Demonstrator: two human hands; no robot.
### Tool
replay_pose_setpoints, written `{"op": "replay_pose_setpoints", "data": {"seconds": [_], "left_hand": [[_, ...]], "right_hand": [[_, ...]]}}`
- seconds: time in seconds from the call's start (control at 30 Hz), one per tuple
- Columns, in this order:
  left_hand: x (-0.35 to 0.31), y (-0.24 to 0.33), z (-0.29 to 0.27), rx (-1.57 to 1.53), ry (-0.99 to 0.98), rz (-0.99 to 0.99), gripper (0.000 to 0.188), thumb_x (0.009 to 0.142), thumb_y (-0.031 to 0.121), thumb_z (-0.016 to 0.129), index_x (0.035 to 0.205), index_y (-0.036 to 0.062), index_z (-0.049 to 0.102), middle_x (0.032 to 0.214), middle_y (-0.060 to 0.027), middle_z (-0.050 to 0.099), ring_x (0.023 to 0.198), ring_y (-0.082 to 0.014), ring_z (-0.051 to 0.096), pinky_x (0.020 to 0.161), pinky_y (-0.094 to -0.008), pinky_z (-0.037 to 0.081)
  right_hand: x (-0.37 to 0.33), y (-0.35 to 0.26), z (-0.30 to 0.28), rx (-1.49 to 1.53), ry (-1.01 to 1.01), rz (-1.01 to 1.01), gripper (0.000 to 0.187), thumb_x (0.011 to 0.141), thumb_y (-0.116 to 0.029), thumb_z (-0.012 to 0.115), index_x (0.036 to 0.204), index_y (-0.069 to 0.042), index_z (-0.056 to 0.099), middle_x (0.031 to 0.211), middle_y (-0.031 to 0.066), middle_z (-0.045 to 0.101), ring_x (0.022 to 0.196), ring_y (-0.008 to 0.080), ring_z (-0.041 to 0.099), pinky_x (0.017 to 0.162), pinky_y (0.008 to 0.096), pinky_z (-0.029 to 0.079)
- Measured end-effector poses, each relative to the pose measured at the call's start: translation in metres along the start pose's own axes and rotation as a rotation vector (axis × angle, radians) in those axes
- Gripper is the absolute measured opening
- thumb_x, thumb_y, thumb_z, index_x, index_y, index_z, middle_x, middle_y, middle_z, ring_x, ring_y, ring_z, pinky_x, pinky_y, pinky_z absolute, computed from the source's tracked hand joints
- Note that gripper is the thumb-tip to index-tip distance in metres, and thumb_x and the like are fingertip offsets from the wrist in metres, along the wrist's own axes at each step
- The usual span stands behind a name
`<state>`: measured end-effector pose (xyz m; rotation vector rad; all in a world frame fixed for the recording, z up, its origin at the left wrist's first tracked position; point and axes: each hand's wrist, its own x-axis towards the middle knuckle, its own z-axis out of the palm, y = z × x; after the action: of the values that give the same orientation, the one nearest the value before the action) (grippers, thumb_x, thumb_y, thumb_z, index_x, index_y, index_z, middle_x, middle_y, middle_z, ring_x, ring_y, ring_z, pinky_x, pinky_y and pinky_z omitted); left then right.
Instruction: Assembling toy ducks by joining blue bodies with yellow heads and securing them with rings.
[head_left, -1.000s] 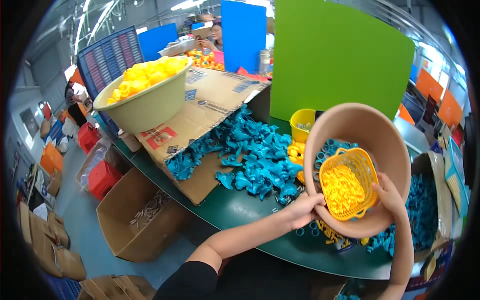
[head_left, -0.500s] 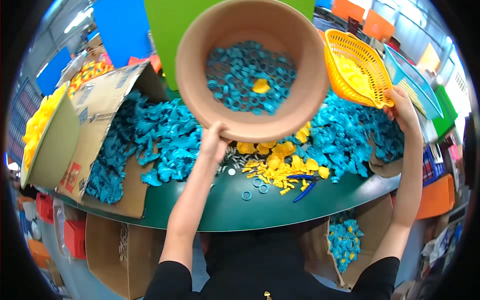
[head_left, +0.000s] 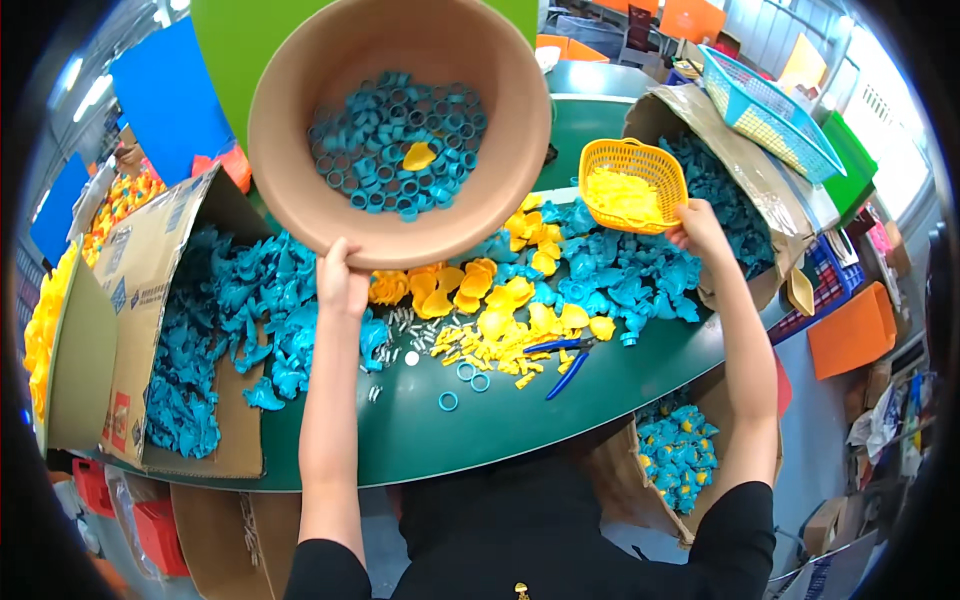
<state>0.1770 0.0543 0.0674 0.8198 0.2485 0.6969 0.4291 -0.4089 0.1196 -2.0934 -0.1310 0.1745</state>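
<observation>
I have the left hand (head_left: 343, 285) clamped on the near rim of the brown basin (head_left: 500, 150), blue rings (head_left: 365, 150) inside; the right hand (head_left: 700, 228) grips the yellow basket (head_left: 668, 185), clear of it. Neither container looks set down yet; yellow pieces (head_left: 497, 325) lie loose on the tabletop (head_left: 420, 440).

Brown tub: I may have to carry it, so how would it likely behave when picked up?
The brown tub is probably stiff, its rim unbent at the left hand. Being wide, it might tip if lifted by that side alone. The loose teal rings inside would likely slide.
</observation>
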Motion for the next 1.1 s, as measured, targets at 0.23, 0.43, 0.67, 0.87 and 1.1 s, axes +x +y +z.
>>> {"op": "replay_pose_setpoints", "data": {"seconds": [0.23, 0.43, 0.67, 0.87, 1.1], "left_hand": [[0.004, -0.01, 0.035, 0.068, -0.032, -0.077, 0.052, 0.081, -0.004, 0.053, 0.131, 0.0044, 0.043, 0.122, -0.0117, 0.054, 0.11, -0.0277, 0.058, 0.094, -0.0436, 0.052], [0.034, -0.062, 0.07, 0.074, -0.085, -0.155, 0.048, 0.083, 0.0, 0.054, 0.129, 0.0031, 0.042, 0.114, -0.011, 0.056, 0.102, -0.0252, 0.06, 0.088, -0.0415, 0.053], [0.036, -0.026, 0.055, 0.136, -0.076, -0.14, 0.045, 0.081, -0.001, 0.053, 0.124, 0.0019, 0.044, 0.111, -0.0135, 0.057, 0.101, -0.0293, 0.063, 0.085, -0.0455, 0.056], [0.012, 0.02, 0.035, 0.187, -0.064, -0.156, 0.049, 0.08, -0.001, 0.052, 0.128, 0.0, 0.042, 0.115, -0.014, 0.056, 0.105, -0.0307, 0.061, 0.088, -0.0458, 0.056], [-0.014, 0.052, 0.011, 0.231, 0.053, -0.101, 0.049, 0.079, -0.003, 0.051, 0.128, -0.0013, 0.042, 0.117, -0.0143, 0.055, 0.107, -0.0288, 0.059, 0.093, -0.046, 0.052]], "right_hand": [[-0.009, -0.036, -0.022, 0.267, 0.241, -0.261, 0.023, 0.094, -0.022, 0.049, 0.087, -0.004, 0.061, 0.058, 0.0038, 0.058, 0.04, 0.0094, 0.047, 0.036, 0.0234, 0.037], [-0.03, -0.078, -0.048, 0.214, 0.15, -0.21, 0.023, 0.092, -0.023, 0.051, 0.086, -0.003, 0.06, 0.057, 0.0033, 0.057, 0.038, 0.0094, 0.045, 0.035, 0.0237, 0.036], [-0.034, 0.002, -0.038, 0.021, 0.113, -0.058, 0.032, 0.094, -0.022, 0.042, 0.088, 0.002, 0.063, 0.058, 0.0095, 0.062, 0.041, 0.014, 0.055, 0.037, 0.026, 0.042], [0.003, 0.052, -0.003, 0.161, 0.159, 0.083, 0.033, 0.098, -0.023, 0.041, 0.094, 0.002, 0.062, 0.061, 0.0141, 0.064, 0.041, 0.0162, 0.057, 0.035, 0.0272, 0.042], [-0.039, -0.034, 0.034, -0.753, 0.834, -0.539, 0.032, 0.099, -0.035, 0.053, 0.113, -0.01, 0.066, 0.065, 0.0128, 0.065, 0.057, 0.0267, 0.065, 0.053, 0.0382, 0.051]]}}
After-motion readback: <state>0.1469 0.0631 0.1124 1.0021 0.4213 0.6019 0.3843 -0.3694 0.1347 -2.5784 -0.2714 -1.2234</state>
